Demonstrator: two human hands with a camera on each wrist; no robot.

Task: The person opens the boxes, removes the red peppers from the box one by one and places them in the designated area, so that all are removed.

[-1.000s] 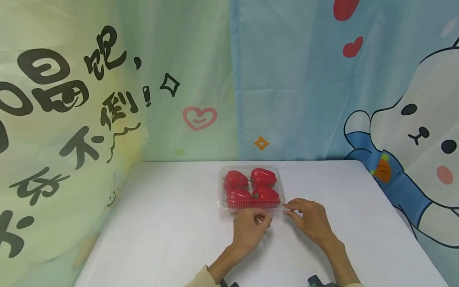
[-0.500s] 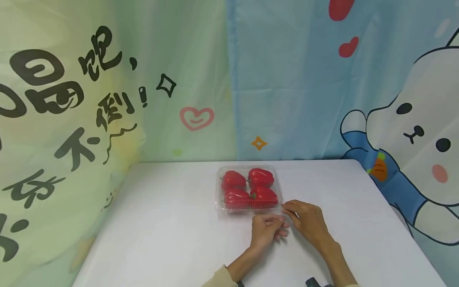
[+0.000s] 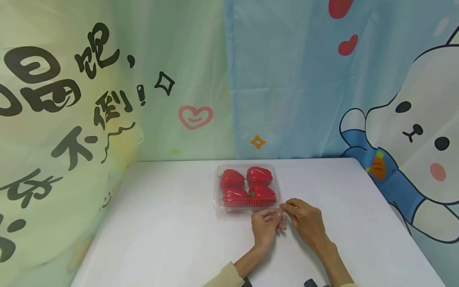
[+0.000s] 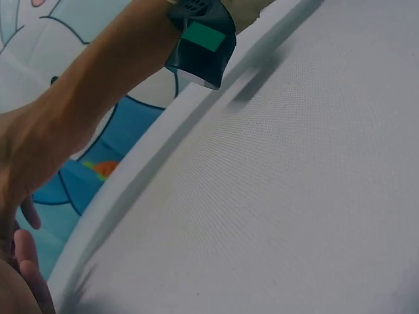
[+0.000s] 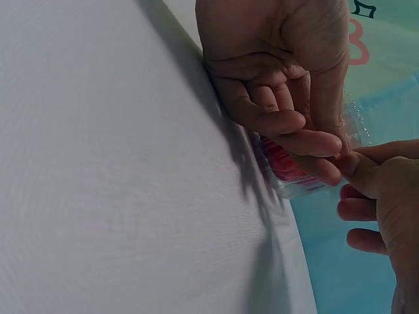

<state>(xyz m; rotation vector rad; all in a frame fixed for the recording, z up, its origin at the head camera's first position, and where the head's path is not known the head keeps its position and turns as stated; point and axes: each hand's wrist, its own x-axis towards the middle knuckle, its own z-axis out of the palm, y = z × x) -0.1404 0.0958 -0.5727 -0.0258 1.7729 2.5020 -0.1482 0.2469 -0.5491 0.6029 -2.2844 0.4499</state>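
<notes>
peppers (image 3: 247, 186) – four red ones – sit packed in a clear plastic box (image 3: 217, 201) on the white worktop (image 3: 161, 231), a little past the middle, toward the back edge. both hands meet at the box's near right corner. left hand (image 3: 266, 226) lies just in front of the box, palm down on the worktop, its fingers (image 3: 277, 214) curled in and the tips drawn together right beside the other hand; whether they pinch the box rim or only touch it cannot be told from the head view. right hand (image 3: 306, 223) comes in from the right, knuckles up, fingers bent, fingertips (image 3: 283, 206) at the corner of the box. right wrist view shows this closer – the right hand (image 5: 281, 78) has its fingers curled with the tips against the clear rim (image 5: 298, 186), red showing through the plastic below them, and the left hand (image 5: 386, 209) with its thumb tip touching the right fingertips. left wrist view shows mostly bare worktop (image 4: 294, 196), the right forearm (image 4: 91, 98) and a dark wrist strap (image 4: 200, 42). behind the worktop hangs a cartoon curtain (image 3: 305, 79), green on the left with black lettering and a pink heart, blue on the right with a white bear
</notes>
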